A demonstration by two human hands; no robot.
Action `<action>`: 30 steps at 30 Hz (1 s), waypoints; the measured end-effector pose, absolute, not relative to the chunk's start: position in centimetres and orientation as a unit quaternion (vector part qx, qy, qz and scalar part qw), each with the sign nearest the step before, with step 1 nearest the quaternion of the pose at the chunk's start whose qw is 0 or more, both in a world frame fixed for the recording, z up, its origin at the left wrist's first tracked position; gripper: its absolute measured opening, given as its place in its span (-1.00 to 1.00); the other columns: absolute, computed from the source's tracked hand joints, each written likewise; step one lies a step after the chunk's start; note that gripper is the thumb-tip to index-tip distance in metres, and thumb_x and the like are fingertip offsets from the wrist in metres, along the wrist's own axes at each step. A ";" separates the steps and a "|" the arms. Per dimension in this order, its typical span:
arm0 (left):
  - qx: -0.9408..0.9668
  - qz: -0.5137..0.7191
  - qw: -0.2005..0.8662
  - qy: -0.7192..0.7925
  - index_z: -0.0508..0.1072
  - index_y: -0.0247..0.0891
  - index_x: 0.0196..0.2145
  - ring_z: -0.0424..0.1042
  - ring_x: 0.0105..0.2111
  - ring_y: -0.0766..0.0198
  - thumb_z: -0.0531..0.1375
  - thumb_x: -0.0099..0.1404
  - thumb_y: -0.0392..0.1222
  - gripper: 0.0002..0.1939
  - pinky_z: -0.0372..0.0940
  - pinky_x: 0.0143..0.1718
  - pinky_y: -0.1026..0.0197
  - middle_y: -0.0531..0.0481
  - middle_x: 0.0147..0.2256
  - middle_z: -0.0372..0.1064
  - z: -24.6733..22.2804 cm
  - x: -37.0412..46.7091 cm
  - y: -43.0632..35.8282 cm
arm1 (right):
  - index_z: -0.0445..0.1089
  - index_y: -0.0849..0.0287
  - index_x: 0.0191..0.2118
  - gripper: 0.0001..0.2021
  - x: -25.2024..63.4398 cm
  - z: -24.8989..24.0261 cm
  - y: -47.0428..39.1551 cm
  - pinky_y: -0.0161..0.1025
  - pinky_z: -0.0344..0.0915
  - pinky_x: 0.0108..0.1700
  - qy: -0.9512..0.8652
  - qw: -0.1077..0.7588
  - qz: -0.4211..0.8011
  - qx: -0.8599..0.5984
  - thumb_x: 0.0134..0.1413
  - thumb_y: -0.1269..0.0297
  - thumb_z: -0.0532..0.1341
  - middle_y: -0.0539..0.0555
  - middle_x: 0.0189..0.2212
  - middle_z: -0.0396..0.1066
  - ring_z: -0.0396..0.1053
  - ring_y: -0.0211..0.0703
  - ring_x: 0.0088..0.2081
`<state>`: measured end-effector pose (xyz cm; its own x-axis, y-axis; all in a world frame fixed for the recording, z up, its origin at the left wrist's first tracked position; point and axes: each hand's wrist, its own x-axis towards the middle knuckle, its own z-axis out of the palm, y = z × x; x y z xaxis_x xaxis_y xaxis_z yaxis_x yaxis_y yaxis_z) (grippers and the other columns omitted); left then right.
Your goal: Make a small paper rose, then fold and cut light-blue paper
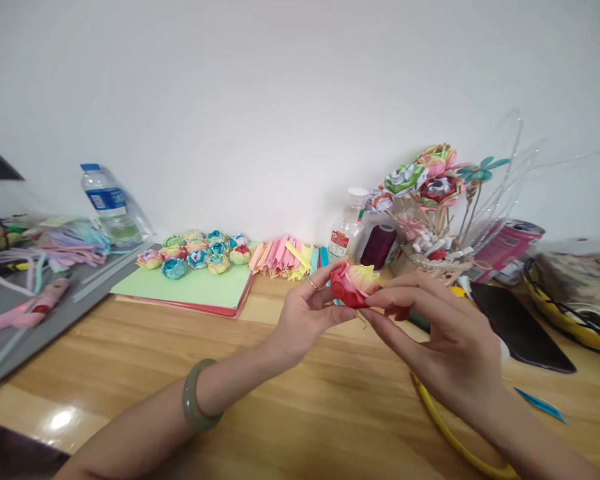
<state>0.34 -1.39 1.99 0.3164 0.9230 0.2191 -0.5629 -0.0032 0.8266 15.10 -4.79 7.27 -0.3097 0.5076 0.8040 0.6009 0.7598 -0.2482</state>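
- Where the left hand (pixel 305 317) and right hand (pixel 447 333) meet above the wooden table (pixel 145 353), what do they hold?
- One folded-paper flower (pixel 351 283), just right of centre: red outer petals, with pink and pale yellow ones among them.
- And the hands' pose?
- Left thumb beneath and fingers curled at its left side, gripping it; right thumb and index finger pinch its lower right edge. Beyond them, smaller paper flowers (pixel 197 259) rest on green paper (pixel 200 288).

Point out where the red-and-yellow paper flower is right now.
In the head view, the red-and-yellow paper flower is just right of centre, held between the left hand and the right hand, below the white-capped bottle.
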 end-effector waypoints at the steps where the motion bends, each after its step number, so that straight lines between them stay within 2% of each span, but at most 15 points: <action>1: 0.446 0.551 0.676 0.200 0.41 -0.07 -0.02 0.43 -0.19 0.27 0.40 -0.11 -0.27 -0.36 0.32 -0.11 0.21 0.06 -0.21 0.48 2.0 0.4 -1.4 | 0.34 0.11 -0.36 -0.86 15.0 7.3 -4.9 -0.36 0.24 -0.53 -0.807 0.480 -0.050 -0.340 0.00 0.52 0.21 -0.01 -0.47 0.36 0.33 -0.32 -0.47; 5: 0.448 0.553 0.674 0.197 0.40 -0.08 -0.02 0.43 -0.16 0.26 0.40 -0.11 -0.31 -0.35 0.32 -0.11 0.21 0.05 -0.19 0.47 2.2 0.5 -1.6 | 0.33 0.12 -0.38 -0.84 15.0 7.1 -5.1 -0.34 0.26 -0.51 -0.803 0.488 -0.102 -0.327 -0.02 0.54 0.21 0.00 -0.49 0.36 0.34 -0.31 -0.48; 12: 0.442 0.556 0.675 0.200 0.38 -0.08 0.01 0.41 -0.10 0.20 0.39 -0.08 -0.28 -0.35 0.33 -0.10 0.17 0.01 -0.11 0.45 2.0 0.6 -1.9 | 0.30 0.11 -0.35 -0.77 15.2 6.9 -4.7 -0.32 0.26 -0.52 -0.817 0.452 -0.233 -0.272 -0.11 0.57 0.27 -0.01 -0.51 0.39 0.33 -0.29 -0.53; 17: 0.441 0.541 0.692 0.184 0.38 -0.06 0.02 0.41 -0.12 0.23 0.40 -0.10 -0.27 -0.33 0.29 -0.06 0.19 0.02 -0.13 0.45 2.1 0.5 -1.8 | 0.32 0.09 -0.28 -0.78 16.0 7.3 -4.9 -0.31 0.28 -0.45 -0.826 0.474 -0.098 -0.288 -0.01 0.56 0.20 0.02 -0.43 0.37 0.35 -0.27 -0.42; 20: 0.417 0.535 0.714 0.176 0.43 -0.07 -0.05 0.42 -0.16 0.29 0.43 -0.15 -0.26 -0.36 0.32 -0.15 0.28 0.03 -0.12 0.43 2.4 0.4 -1.8 | 0.33 0.06 -0.26 -0.76 16.7 7.3 -4.8 -0.27 0.26 -0.41 -0.794 0.520 -0.032 -0.313 0.01 0.57 0.18 0.01 -0.39 0.34 0.31 -0.25 -0.38; 24: 0.390 0.503 0.755 0.160 0.45 -0.08 -0.09 0.44 -0.28 0.34 0.43 -0.14 -0.19 -0.41 0.35 -0.33 0.35 0.04 -0.16 0.43 2.8 0.1 -1.8 | 0.35 0.04 -0.22 -0.73 17.1 7.1 -4.3 -0.25 0.26 -0.40 -0.799 0.507 -0.002 -0.323 0.00 0.58 0.19 0.02 -0.37 0.34 0.30 -0.22 -0.36; 30: 0.380 0.490 0.774 0.129 0.41 -0.11 -0.10 0.45 -0.32 0.36 0.40 -0.07 -0.19 -0.47 0.36 -0.36 0.36 0.03 -0.22 0.44 2.5 -0.1 -1.6 | 0.37 0.06 -0.22 -0.74 17.0 7.0 -4.1 -0.28 0.27 -0.38 -0.806 0.489 0.007 -0.333 0.03 0.57 0.18 0.01 -0.35 0.35 0.32 -0.27 -0.36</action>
